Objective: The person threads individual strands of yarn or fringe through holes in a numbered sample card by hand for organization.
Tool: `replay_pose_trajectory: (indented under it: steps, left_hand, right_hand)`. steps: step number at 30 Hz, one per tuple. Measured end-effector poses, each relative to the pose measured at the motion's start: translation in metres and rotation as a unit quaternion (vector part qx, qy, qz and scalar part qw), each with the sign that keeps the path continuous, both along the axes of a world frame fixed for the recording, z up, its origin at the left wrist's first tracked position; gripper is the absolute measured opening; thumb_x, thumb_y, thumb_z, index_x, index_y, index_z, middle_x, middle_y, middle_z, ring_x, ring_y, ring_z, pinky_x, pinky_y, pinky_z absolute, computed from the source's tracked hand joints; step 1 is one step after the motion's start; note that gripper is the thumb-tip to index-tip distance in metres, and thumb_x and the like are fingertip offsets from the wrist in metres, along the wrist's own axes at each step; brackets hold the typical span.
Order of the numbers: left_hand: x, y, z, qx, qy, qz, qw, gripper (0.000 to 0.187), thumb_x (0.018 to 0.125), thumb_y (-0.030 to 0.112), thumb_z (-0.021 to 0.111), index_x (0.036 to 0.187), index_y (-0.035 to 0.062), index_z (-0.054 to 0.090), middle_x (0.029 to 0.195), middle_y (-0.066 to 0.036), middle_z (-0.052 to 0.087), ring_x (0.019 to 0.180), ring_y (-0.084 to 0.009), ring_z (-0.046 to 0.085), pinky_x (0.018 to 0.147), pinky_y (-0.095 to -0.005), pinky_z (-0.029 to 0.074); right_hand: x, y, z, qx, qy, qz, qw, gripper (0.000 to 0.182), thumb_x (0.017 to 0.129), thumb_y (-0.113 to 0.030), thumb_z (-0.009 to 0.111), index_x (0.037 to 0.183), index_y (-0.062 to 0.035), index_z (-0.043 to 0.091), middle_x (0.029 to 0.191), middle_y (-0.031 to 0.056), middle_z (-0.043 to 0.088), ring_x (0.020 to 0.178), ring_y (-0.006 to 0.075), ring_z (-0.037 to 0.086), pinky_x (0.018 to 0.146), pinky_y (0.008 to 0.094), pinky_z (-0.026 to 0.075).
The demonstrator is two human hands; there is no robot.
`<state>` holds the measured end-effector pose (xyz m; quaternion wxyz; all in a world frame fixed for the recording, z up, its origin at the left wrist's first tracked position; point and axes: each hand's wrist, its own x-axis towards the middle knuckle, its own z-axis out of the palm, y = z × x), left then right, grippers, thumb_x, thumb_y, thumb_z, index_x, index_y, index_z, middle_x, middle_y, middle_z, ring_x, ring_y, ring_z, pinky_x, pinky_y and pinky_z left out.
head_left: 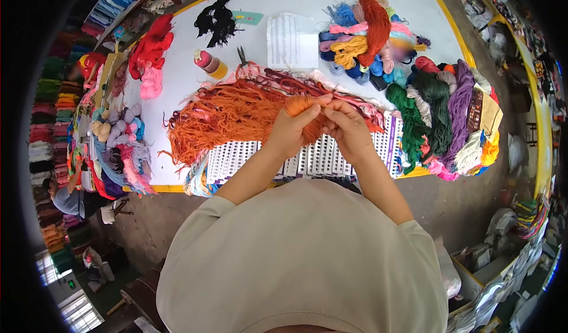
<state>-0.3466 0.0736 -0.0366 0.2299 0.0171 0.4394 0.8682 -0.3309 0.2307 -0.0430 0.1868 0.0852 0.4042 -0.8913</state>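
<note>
A bundle of orange thread (299, 104) is gripped in my left hand (288, 130), its fingers wrapped round it and the thumb pointing right. My right hand (350, 129) is closed in a pinch against the same thread, with fingertips close to the left thumb; the exact strands between them are too small to make out. To the left of my hands spreads a large loose pile of orange thread (228, 117). Dark red and pink thread (284, 80) lies behind it. Under my wrists run white perforated cards (236, 155) in a row, partly hidden by my forearms.
Scissors (242, 57), a bottle (210, 65), a printed sheet (292, 41) and black thread (217, 19) lie farther back. Colourful skeins (435, 108) crowd the right side, pink and red ones (152, 49) the left. Another person (68, 200) is at the far left.
</note>
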Motion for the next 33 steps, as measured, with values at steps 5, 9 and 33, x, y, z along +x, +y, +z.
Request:
replay_pose_trajectory:
  steps: [5, 9, 33]
  left_hand:
    - [-0.005, 0.007, -0.001, 0.034, -0.037, 0.034, 0.998, 0.023, 0.096, 0.017, 0.054, 0.105, -0.0008, 0.064, 0.124, -0.011, 0.058, 0.101, -0.017, 0.06, 0.081, -0.0329, 0.052]
    - [-0.007, 0.017, -0.006, 0.006, -0.019, 0.035, 0.999, 0.021, 0.096, 0.018, 0.053, 0.104, 0.0008, 0.063, 0.12, -0.014, 0.06, 0.097, -0.0197, 0.062, 0.084, -0.036, 0.052]
    - [-0.071, -0.222, -0.116, 0.036, -0.137, 0.1, 0.985, 0.026, 0.096, 0.02, 0.048, 0.11, 0.0003, 0.058, 0.061, 0.007, 0.04, 0.049, -0.0025, 0.038, 0.037, -0.0168, 0.03]
  right_hand:
    - [0.003, 0.007, 0.002, -0.065, -0.044, -0.011, 0.997, 0.003, 0.092, -0.014, 0.057, 0.093, -0.0114, 0.057, 0.088, -0.0023, 0.064, 0.066, 0.0041, 0.051, 0.067, 0.0235, 0.047]
    - [0.001, 0.012, -0.006, -0.025, -0.048, -0.02, 0.998, 0.006, 0.093, -0.015, 0.055, 0.097, -0.0112, 0.057, 0.086, -0.0028, 0.06, 0.065, 0.0034, 0.048, 0.065, 0.0214, 0.045]
    - [0.107, 0.366, -0.132, 0.482, -0.101, -0.417, 0.764, 0.016, 0.084, -0.004, 0.046, 0.089, -0.0054, 0.061, 0.073, 0.0026, 0.058, 0.066, 0.0129, 0.053, 0.057, 0.0292, 0.041]
